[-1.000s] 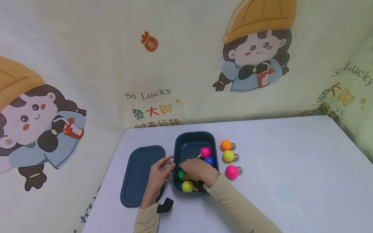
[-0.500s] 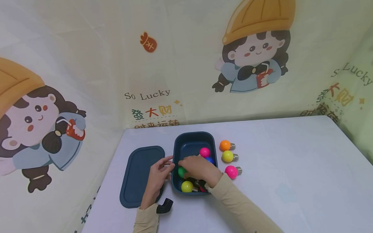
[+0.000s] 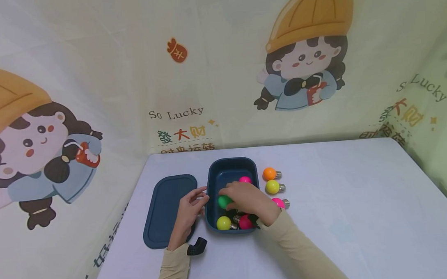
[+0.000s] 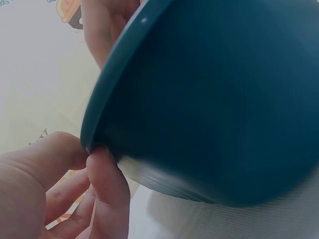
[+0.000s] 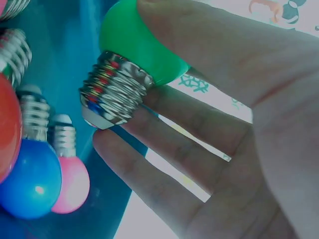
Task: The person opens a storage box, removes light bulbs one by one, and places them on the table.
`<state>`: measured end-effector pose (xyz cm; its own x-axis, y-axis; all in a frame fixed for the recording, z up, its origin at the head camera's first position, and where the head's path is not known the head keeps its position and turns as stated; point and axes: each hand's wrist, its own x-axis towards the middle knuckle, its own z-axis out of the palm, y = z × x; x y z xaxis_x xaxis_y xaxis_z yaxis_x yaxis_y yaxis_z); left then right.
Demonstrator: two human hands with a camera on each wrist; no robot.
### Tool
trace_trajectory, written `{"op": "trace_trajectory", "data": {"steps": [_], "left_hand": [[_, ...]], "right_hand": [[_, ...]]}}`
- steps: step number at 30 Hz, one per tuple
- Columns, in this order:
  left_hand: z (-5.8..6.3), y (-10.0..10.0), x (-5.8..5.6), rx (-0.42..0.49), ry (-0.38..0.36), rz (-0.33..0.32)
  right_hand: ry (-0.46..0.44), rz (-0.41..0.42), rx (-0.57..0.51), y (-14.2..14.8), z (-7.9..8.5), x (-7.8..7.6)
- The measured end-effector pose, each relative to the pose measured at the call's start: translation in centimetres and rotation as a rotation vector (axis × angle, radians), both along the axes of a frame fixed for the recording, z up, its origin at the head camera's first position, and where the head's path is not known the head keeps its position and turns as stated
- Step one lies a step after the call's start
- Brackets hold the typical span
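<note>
My right hand [image 3: 249,198] pinches a green light bulb [image 3: 224,202] by its round globe, over the dark blue box [image 3: 232,159]. In the right wrist view the bulb's silver screw base [image 5: 117,92] points down toward my fingers. At the box's left rim, my left hand [image 3: 189,208] holds the edge between thumb and index finger, as the left wrist view shows. Inside the box lie a yellow bulb [image 3: 223,223], a red bulb [image 3: 246,222], a pink bulb [image 3: 245,180] and a blue bulb [image 5: 32,179]. My right hand hides the blue one in the head view.
A flat dark blue lid [image 3: 169,211] lies left of the box, partly under my left forearm. On the white table [image 3: 343,192], right of the box, are an orange bulb [image 3: 269,173], a yellow bulb [image 3: 272,187] and a pink bulb [image 3: 278,203], the last partly covered by my right wrist.
My right hand has lifted the green bulb and shifted it a little up and to the right. More of the red bulb shows now. The left hand stays at the rim.
</note>
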<state>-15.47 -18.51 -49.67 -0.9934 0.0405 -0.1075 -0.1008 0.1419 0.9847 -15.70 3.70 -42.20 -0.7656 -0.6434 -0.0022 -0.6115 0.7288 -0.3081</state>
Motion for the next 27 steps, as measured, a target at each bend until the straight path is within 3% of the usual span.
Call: {"op": "trace_trajectory", "data": {"steps": [16,24,27], "left_hand": [[0.2,0.1,0.0,0.003,-0.025,0.014],[2.8,0.5,1.0,-0.009,-0.018,-0.018],[3.2,0.6,1.1,-0.012,-0.018,-0.020]], "right_hand": [[0.029,-0.026,-0.072,2.9,1.0,1.2],[0.079,-0.031,-0.079,4.8,1.6,1.9],[0.072,-0.041,-0.089,5.4,1.8,2.1]]}}
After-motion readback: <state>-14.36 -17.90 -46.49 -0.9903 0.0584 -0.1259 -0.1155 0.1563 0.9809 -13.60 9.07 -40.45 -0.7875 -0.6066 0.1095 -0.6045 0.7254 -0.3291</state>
